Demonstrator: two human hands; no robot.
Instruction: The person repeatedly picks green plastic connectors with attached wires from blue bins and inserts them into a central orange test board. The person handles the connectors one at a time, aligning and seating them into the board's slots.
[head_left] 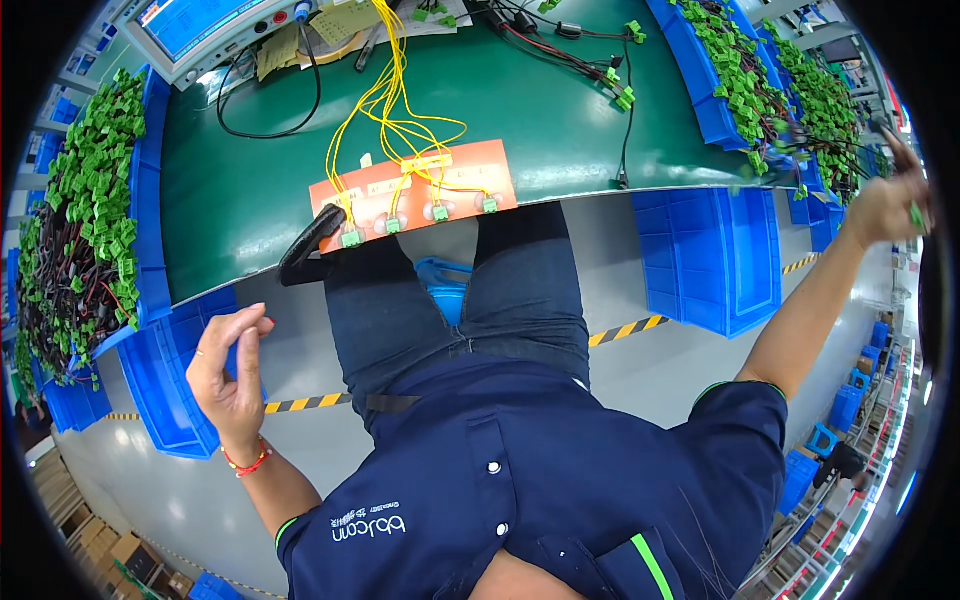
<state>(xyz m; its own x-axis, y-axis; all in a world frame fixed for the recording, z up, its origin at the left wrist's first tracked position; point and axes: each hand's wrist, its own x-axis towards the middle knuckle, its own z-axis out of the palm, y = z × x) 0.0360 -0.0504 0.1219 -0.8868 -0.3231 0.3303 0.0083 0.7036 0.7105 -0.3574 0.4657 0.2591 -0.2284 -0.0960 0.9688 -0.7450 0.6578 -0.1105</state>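
At the right edge of the green bench (560, 130), the right hand (885, 205) is reaching out to the blue bin (715, 115) of green connectors (735, 80) and is closing its fingers on a small green connector piece (916, 217). The left hand (228, 375) is hanging free beside the bench, half open, holding nothing. The orange fixture board (415, 190) with yellow wires (385, 100) is lying near the front edge.

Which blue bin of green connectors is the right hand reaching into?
The far-right bin, past the bench's right end. The right hand is over its black wires, pinching something green. The other right-side bin and the left bin are untouched.
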